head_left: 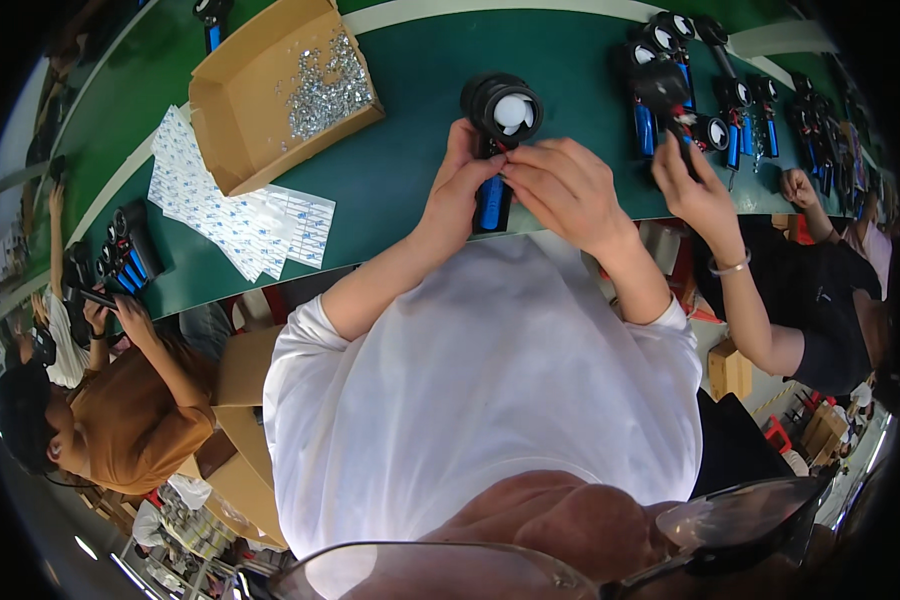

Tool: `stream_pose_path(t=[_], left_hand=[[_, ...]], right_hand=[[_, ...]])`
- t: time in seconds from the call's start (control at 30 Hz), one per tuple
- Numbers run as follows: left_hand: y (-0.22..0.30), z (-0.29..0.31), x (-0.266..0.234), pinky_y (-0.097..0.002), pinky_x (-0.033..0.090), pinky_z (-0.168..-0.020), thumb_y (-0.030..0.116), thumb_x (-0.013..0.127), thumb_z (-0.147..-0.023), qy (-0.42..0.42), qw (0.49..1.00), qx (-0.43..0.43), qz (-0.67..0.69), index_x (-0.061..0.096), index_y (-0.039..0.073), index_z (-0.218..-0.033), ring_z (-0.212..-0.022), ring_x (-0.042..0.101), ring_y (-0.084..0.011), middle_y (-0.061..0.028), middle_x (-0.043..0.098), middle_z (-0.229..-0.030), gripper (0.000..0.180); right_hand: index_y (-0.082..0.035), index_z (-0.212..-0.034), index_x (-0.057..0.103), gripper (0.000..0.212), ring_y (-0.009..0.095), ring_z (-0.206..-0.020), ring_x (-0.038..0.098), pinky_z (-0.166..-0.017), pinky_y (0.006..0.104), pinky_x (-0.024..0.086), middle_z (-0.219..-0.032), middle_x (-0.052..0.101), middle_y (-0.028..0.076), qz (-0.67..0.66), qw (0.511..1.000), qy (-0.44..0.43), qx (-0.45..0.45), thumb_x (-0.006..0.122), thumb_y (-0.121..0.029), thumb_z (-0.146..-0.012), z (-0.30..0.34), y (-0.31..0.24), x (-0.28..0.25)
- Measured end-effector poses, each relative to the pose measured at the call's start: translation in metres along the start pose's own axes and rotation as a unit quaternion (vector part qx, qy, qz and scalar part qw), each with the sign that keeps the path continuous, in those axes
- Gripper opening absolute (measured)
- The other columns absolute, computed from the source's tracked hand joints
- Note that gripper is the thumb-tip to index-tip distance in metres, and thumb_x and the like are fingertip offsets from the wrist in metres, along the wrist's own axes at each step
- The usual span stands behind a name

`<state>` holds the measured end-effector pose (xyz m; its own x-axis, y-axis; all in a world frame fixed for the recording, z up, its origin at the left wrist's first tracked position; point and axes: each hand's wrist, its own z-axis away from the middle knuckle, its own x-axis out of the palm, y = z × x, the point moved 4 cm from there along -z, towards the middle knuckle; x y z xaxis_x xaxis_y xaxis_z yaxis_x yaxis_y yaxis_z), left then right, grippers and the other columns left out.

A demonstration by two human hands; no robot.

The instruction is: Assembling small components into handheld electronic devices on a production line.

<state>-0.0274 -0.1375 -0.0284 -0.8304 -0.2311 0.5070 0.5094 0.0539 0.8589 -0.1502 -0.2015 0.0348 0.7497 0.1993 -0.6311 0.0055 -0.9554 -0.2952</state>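
Observation:
Over the green table's front edge, a black handheld device [503, 105] stands with its round head away from me. A white ball shows inside the head, and a blue cylinder [491, 204] lies in the handle. My left hand [452, 190] is closed around the neck, thumb and fingers gripping it. From the other side, my right hand [575, 190] meets it with thumb and fingers pinched together at the neck. A bit of red shows at those fingertips; what they pinch is too small to make out.
A cardboard box [215, 110] of small shiny metal pieces [328, 88] sits left on the green table [410, 75], beside printed white sheets [220, 200]. Similar devices [735, 95] stand at right, where a co-worker's hand [698, 195] holds one. Another co-worker [135, 435] works at left.

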Motion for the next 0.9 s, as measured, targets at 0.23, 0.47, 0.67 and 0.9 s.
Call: stream_pose_path(t=[0.23,0.47,0.67,0.9], left_hand=[[-0.001,0.006,-0.007,-0.0317,0.051,-0.075,0.007,0.042,-0.093,0.033,0.995,-0.070,0.061,0.044,0.008,-0.124,-0.094,0.057,-0.0164,-0.0070,0.054,-0.111,0.032],[0.000,0.014,-0.013,-0.0331,0.052,-0.077,0.008,0.042,-0.092,0.063,0.994,-0.090,0.020,0.042,0.006,-0.128,-0.094,0.058,-0.0178,-0.0087,0.054,-0.112,0.036],[0.000,0.015,-0.015,-0.0324,0.052,-0.084,0.010,0.043,-0.090,-0.010,0.994,-0.092,0.061,0.033,0.004,-0.140,-0.105,0.055,-0.0166,-0.0106,0.050,-0.124,0.051],[0.005,0.018,-0.014,-0.0353,0.052,-0.081,0.010,0.043,-0.090,0.012,0.998,-0.052,0.013,0.034,0.000,-0.139,-0.094,0.059,-0.0224,-0.0131,0.052,-0.119,0.051]], right_hand=[[-0.002,-0.094,0.068,0.031,0.024,-0.080,0.064,-0.062,0.0314,0.054,-0.098,0.067,0.009,-0.061,0.997,-0.022,0.036,0.074,-0.001,-0.064,0.005,0.002,0.013],[-0.003,-0.094,0.069,0.023,0.025,-0.083,0.066,-0.068,0.0329,0.055,-0.098,0.069,0.008,-0.058,0.996,-0.054,0.050,0.074,-0.002,-0.071,0.005,0.002,0.021],[-0.002,-0.093,0.069,0.021,0.026,-0.089,0.065,-0.076,0.0341,0.052,-0.097,0.071,0.008,-0.120,0.982,-0.031,0.146,0.076,0.000,-0.073,0.004,0.004,0.018],[-0.001,-0.091,0.067,0.018,0.026,-0.085,0.065,-0.070,0.0328,0.053,-0.094,0.071,0.008,-0.147,0.980,-0.025,0.130,0.075,0.000,-0.075,0.001,0.006,0.016]])
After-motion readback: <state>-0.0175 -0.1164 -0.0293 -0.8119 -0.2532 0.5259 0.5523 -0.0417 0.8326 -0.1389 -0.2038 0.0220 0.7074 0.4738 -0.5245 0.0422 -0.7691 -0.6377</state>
